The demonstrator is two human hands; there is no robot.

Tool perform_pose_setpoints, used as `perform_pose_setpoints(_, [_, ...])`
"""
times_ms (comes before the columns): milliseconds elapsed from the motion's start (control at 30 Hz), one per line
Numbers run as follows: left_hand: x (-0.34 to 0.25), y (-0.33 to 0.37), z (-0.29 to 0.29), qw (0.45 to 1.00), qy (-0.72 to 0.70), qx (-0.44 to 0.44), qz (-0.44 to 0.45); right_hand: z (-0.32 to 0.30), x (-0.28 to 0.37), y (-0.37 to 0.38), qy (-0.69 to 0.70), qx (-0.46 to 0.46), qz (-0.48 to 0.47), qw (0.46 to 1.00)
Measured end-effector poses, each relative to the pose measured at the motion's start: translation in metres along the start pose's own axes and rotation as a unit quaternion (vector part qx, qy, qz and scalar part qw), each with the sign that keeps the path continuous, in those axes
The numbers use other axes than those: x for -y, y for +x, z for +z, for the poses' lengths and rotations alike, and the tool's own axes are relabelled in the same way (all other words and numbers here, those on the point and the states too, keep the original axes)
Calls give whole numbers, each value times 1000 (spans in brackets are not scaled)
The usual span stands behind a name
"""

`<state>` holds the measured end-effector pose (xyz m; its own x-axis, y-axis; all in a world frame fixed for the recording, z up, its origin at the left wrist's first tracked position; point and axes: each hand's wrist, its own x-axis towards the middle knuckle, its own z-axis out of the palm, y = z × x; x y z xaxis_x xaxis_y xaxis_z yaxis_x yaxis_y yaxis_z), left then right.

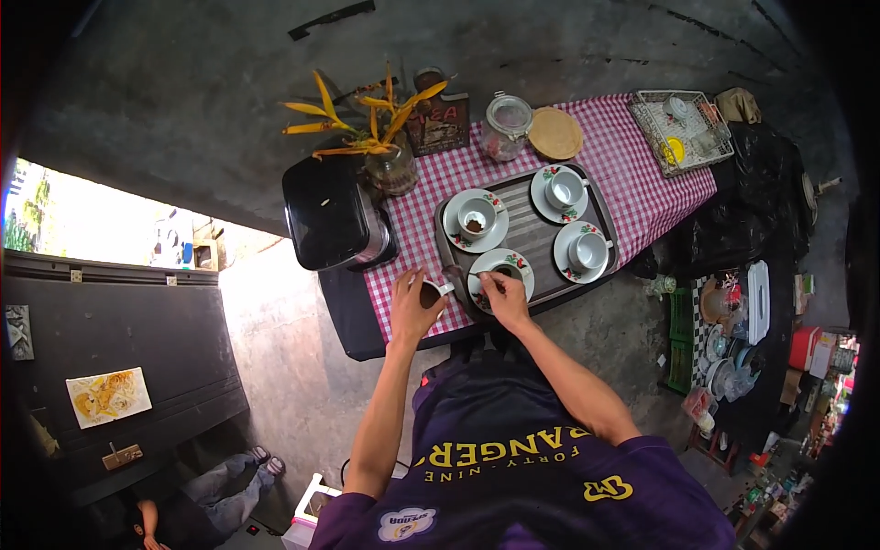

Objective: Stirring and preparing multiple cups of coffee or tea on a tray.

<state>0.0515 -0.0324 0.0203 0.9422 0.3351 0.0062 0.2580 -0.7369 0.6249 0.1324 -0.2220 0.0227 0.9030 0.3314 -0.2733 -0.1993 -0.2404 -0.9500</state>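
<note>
One round white china cup [444,290] is held by left fingers [401,287] beside the dark flat tray [520,214], and a small thin spoon [457,274] seems pinched by right fingers [489,287], so brown stuff [428,296] is likely being scooped, calling for steady tipping.

A white cup [431,295] has brown stuff inside. It is left of the tray [524,234], over the checked cloth [415,234], with its handle to the right. Another white cup [512,270], dark inside, sits on a white saucer [486,259] with red and green bits, at the tray's near left corner.
</note>
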Motion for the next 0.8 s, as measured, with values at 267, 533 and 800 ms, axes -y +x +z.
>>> perform_pose_setpoints(267, [33, -30, -21, 999, 29, 11, -12, 30, -8, -12, -127, 68, -62, 988])
perform_pose_setpoints(533, [43, -37, -16, 998, 19, 37, -39, 53, -7, -11, -280, 77, -180, 940])
perform_pose_setpoints(800, [44, -36, -15, 996, 24, 54, -72, 63, -15, -6, -364, 51, -275, 888])
